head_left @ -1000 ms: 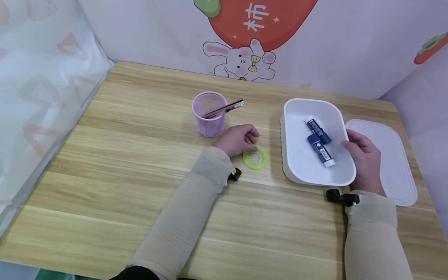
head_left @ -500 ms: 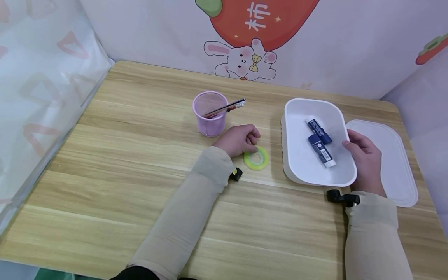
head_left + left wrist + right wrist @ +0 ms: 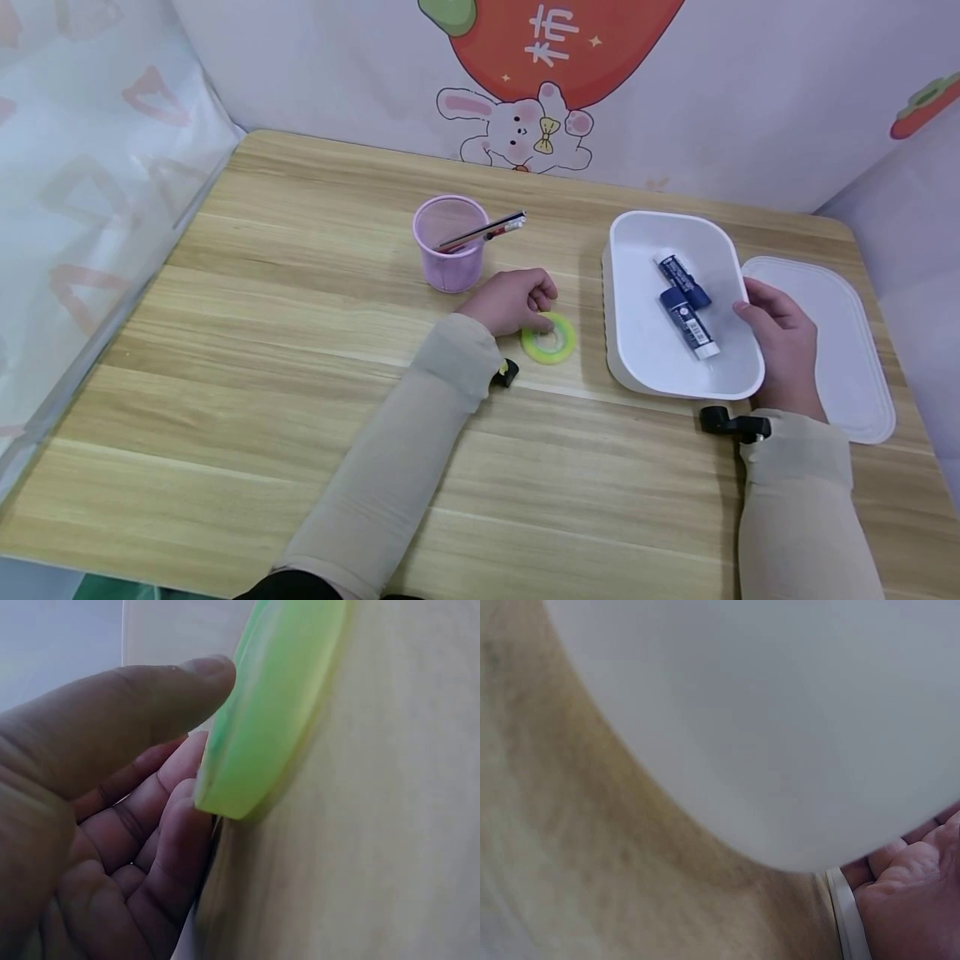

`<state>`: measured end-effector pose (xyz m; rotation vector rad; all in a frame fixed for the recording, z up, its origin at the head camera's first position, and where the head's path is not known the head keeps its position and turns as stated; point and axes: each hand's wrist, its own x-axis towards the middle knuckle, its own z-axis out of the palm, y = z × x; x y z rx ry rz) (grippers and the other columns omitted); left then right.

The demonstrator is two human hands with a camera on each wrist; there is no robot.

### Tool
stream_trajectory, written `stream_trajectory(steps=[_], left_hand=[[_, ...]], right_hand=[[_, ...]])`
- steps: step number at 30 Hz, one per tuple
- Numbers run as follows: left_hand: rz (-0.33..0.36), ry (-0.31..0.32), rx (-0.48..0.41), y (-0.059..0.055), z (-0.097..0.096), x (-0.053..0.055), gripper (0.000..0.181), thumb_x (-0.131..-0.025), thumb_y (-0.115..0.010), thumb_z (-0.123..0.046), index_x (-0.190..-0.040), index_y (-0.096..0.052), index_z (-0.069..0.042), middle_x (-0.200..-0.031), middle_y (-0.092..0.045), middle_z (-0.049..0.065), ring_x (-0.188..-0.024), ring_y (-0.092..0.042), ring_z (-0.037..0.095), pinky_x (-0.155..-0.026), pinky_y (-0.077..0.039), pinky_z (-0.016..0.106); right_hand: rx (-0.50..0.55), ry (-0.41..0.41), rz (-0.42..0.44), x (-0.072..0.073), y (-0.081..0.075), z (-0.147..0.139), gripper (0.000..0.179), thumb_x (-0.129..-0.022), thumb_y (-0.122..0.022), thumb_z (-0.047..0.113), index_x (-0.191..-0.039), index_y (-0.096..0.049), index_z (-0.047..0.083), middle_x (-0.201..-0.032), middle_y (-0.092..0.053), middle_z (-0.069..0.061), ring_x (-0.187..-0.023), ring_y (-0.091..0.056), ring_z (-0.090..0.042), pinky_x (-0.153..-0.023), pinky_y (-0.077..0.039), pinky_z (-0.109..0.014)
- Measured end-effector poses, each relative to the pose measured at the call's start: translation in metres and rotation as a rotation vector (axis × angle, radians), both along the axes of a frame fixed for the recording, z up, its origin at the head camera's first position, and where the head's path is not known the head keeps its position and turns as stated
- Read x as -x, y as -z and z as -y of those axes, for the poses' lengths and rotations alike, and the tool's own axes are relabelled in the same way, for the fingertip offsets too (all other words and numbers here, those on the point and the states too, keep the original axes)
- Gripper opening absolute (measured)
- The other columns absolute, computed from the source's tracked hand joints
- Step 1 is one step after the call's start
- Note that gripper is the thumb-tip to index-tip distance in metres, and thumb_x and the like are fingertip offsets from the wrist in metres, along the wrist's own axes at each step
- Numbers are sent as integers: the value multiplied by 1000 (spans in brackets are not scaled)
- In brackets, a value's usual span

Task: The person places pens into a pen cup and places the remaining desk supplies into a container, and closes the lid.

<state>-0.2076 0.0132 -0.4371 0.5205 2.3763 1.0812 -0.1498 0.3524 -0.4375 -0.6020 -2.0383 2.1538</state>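
My left hand [image 3: 512, 302] pinches a translucent yellow-green roll of tape [image 3: 548, 353] lying on the table. In the head view the thumb reaches over the ring while the other fingers curl by its far edge. Close up in the left wrist view, the thumb [image 3: 172, 694] lies against the tape's side. My right hand [image 3: 783, 342] grips the right wall of a white plastic box [image 3: 637, 358], thumb at the rim and fingers outside. Two dark blue glue sticks, the upper one [image 3: 681, 279] and the lower one [image 3: 688, 323], lie in this box.
Behind the left hand stands a pink cup [image 3: 452, 271] with several pencils [image 3: 498, 227] leaning out to the right. A flat white lid [image 3: 855, 350] lies right of the box, partly behind the right hand. A printed wall covering [image 3: 712, 100] borders the wooden table [image 3: 262, 350].
My left thumb has moved slightly onto the tape ring, its tip now over the ring's opening. The right hand and the box stay where they were.
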Motion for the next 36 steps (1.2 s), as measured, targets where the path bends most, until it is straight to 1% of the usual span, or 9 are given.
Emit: stream_trajectory(steps=[5,12,15,21,26,30,36], left_hand=[[-17,1,31,0,-1,0,35,-77,-76,-18,-106,-56,-18,-97,-58,-8,-89,-52,7,-81,-42,19],[10,2,41,-2,-2,-1,38,-76,-77,-17,-107,-56,-19,-98,-57,-8,-91,-51,8,-82,-42,20],[5,7,48,-3,-3,-2,37,-76,-77,-15,-107,-56,-19,-98,-57,-8,-91,-51,8,-82,-42,21],[-24,8,81,-1,-5,-2,36,-78,-74,-15,-108,-56,-18,-98,-56,-7,-91,-51,8,-83,-42,21],[-46,1,87,-2,-6,-2,38,-77,-75,-14,-109,-55,-17,-97,-57,-6,-90,-52,9,-84,-42,22],[-66,6,102,-2,-6,-1,40,-76,-75,-15,-110,-55,-18,-97,-57,-7,-90,-52,8,-84,-42,22],[-67,2,83,-2,-6,0,40,-77,-75,-16,-111,-54,-18,-97,-58,-7,-90,-53,8,-85,-42,22]], right_hand=[[-5,4,10,1,-1,0,47,-84,-70,23,-128,-57,17,-135,-48,-1,-123,-44,-17,-72,-49,-13],[-7,7,7,1,0,-1,47,-84,-70,22,-128,-57,17,-136,-48,-1,-123,-44,-16,-73,-49,-13],[-6,8,1,1,1,-1,46,-84,-71,22,-128,-58,17,-135,-49,0,-123,-44,-16,-73,-49,-13],[4,12,-7,0,2,-1,47,-83,-72,22,-127,-58,17,-135,-49,0,-124,-44,-16,-73,-49,-13],[18,9,-4,0,2,-1,48,-82,-72,23,-128,-58,17,-136,-48,-1,-125,-44,-17,-72,-49,-14],[36,6,-7,0,1,-1,48,-83,-72,22,-128,-58,17,-137,-48,-1,-125,-43,-17,-72,-49,-15],[28,8,-4,0,2,-1,47,-83,-72,21,-128,-58,16,-136,-48,-1,-124,-44,-17,-72,-49,-15]])
